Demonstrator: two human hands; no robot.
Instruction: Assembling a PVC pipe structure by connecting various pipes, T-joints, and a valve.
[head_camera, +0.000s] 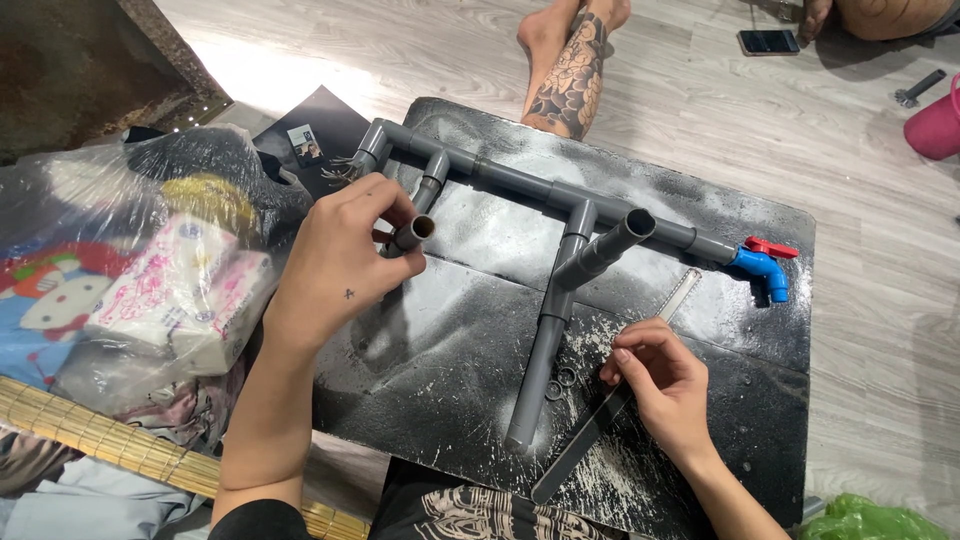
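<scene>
Two hands logged: my left hand (335, 262) grips a grey pipe stub (412, 234); my right hand (662, 383) pinches a hacksaw blade (610, 400).

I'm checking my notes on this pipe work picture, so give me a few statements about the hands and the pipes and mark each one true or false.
1. The left hand grips the open end of a short grey pipe stub. True.
2. The right hand holds a hammer. False: it holds a thin saw blade.
3. The tap at the end of the pipe assembly is blue with a red handle. True.
4. The pipes lie on a white cloth. False: they lie on a dark board dusted with pale shavings.
5. A phone lies on the wooden floor. True.
</scene>
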